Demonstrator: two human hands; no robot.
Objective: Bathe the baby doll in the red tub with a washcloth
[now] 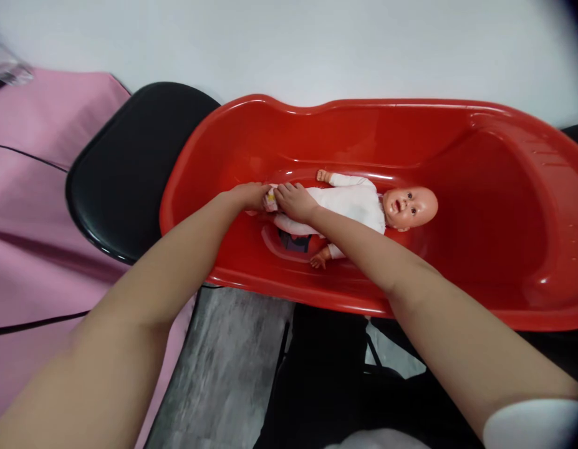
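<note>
2 hands [274, 199] gripping 1 doll [354, 206], 1 tub [457, 143]

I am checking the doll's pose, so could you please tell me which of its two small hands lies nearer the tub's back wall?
The doll's hand at the raised white sleeve lies nearer the red plastic tub's back wall; its other hand lies toward the front rim.

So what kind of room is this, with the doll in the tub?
Probably a baby-care practice room, not a real bathroom. A baby doll lies in a dry red plastic baby tub set across black chairs, with a pink cloth beside them.
</note>
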